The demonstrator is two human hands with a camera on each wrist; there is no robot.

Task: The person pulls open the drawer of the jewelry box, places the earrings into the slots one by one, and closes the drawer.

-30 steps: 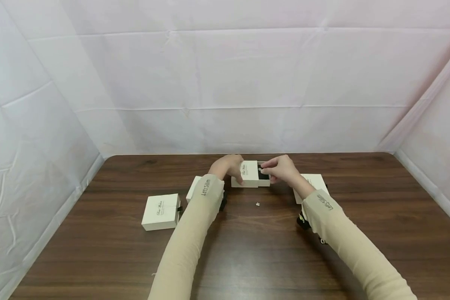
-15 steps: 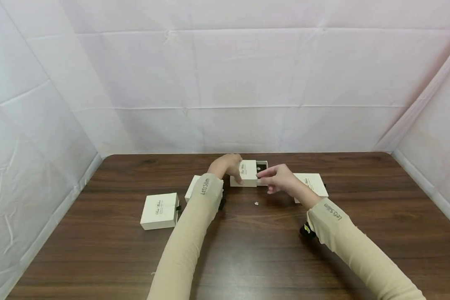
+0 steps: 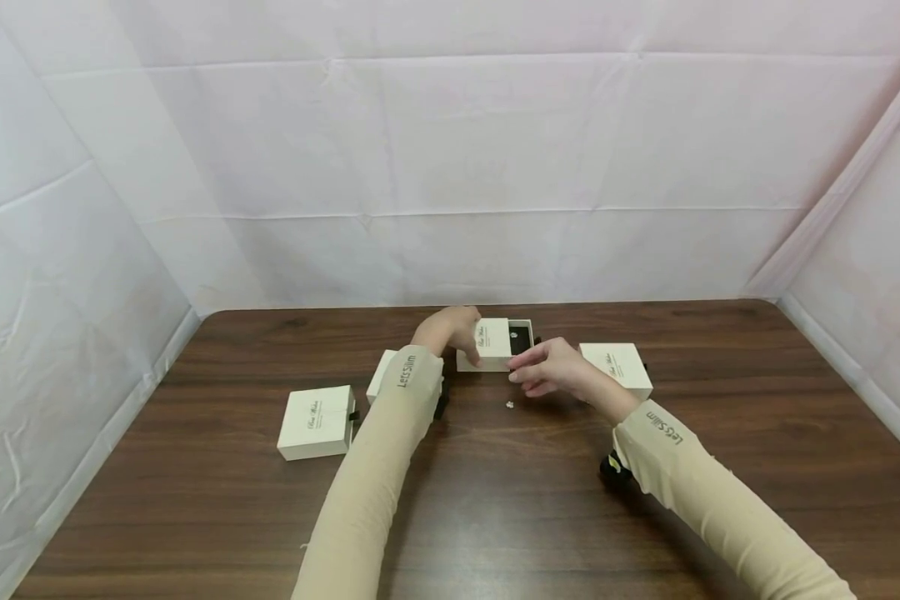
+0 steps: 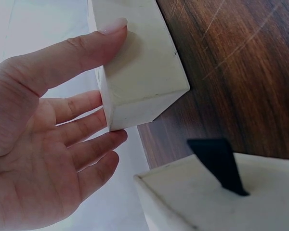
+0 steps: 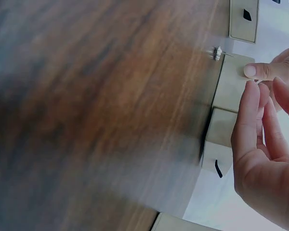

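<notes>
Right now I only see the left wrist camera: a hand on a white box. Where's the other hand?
Observer: The right hand hovers by the front right corner of that white box, holding nothing I can see.
Operator: Is the box closed?
Observer: No, its drawer is slid out to the right, showing a dark lining.
Operator: Is anything lying loose?
Observer: A tiny pale stud lies on the table, just in front of the right hand.
</notes>
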